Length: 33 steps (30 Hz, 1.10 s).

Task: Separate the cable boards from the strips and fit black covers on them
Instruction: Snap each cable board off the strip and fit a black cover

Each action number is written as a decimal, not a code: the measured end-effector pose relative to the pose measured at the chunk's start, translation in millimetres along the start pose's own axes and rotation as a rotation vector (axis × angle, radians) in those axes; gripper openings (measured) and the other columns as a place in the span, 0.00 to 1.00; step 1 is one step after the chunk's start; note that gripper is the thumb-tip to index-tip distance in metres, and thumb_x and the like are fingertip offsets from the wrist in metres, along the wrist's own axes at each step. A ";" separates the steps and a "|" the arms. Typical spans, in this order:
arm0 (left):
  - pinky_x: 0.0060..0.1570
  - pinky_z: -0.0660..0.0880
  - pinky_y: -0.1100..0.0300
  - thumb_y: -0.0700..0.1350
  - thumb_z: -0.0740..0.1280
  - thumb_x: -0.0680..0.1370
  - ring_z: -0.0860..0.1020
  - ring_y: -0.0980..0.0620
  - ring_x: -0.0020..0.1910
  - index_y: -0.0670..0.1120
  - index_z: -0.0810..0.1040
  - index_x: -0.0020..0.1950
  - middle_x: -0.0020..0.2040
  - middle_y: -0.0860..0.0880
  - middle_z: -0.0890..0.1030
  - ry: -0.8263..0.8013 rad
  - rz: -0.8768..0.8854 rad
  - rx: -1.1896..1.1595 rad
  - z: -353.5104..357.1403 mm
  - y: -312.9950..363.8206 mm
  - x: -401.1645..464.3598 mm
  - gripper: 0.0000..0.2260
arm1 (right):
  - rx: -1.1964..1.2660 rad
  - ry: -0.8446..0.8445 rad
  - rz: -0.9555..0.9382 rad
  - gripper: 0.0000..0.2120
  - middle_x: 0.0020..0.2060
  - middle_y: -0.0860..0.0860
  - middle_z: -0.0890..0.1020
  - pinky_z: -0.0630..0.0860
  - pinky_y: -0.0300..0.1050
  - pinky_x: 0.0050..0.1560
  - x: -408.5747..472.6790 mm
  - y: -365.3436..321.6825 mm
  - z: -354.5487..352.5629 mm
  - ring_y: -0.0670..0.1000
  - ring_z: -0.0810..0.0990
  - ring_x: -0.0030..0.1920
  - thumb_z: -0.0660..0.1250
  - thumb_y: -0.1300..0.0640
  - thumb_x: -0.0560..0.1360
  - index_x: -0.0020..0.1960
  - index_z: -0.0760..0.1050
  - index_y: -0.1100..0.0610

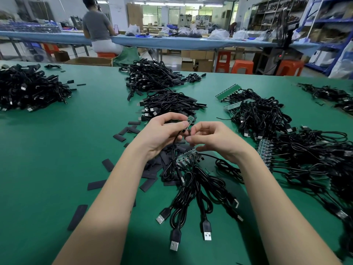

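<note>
With the left hand (164,131) pinching one cable board (190,119) and the right hand (214,138) curled beside it, apparently empty, its trailing cable (172,150) could snag the strip (186,156) below.

Table: green mat top (57,150)
Far bench: long, blue-covered (181,43), a seated person (99,27) facing away at it
Stools: orange (242,66), under and near the bench
Shelving: blue metal racks (324,25) at right
Cartons: cardboard boxes (198,62) on the floor
Light: bright ceiling strips far back
</note>
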<state>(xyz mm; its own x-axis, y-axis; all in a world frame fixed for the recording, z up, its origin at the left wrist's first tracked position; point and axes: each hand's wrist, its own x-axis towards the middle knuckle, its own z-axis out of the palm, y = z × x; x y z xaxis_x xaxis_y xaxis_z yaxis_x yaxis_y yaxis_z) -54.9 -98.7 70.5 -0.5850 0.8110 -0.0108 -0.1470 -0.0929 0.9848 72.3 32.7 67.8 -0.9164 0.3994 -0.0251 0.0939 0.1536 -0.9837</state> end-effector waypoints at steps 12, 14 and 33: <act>0.36 0.78 0.66 0.37 0.74 0.74 0.85 0.51 0.41 0.41 0.79 0.55 0.43 0.43 0.85 -0.031 -0.057 -0.118 0.0 0.0 -0.2 0.11 | 0.343 0.171 -0.178 0.13 0.46 0.58 0.87 0.81 0.41 0.48 -9.4 1.9 -12.6 0.53 0.86 0.46 0.77 0.65 0.67 0.51 0.82 0.60; 0.36 0.77 0.67 0.38 0.75 0.73 0.84 0.52 0.40 0.42 0.80 0.55 0.43 0.45 0.85 -0.051 -0.071 -0.112 -0.1 1.1 -0.2 0.12 | 0.490 0.195 -0.229 0.14 0.47 0.59 0.87 0.81 0.41 0.50 -10.5 0.7 -14.9 0.53 0.87 0.47 0.77 0.63 0.65 0.50 0.81 0.60; 0.36 0.76 0.69 0.41 0.76 0.67 0.81 0.56 0.36 0.43 0.79 0.52 0.39 0.48 0.83 -0.179 -0.091 -0.122 -6.6 5.1 -2.7 0.15 | 0.602 0.174 -0.204 0.09 0.45 0.57 0.87 0.81 0.39 0.48 -12.8 -2.6 -5.8 0.49 0.86 0.44 0.76 0.63 0.66 0.45 0.82 0.57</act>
<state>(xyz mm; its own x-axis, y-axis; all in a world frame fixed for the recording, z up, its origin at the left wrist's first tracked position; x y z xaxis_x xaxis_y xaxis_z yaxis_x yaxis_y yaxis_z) -59.3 -105.2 74.5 -0.4162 0.9075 -0.0567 -0.2943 -0.0754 0.9527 86.0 32.4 71.6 -0.8119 0.5637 0.1517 -0.3550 -0.2706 -0.8948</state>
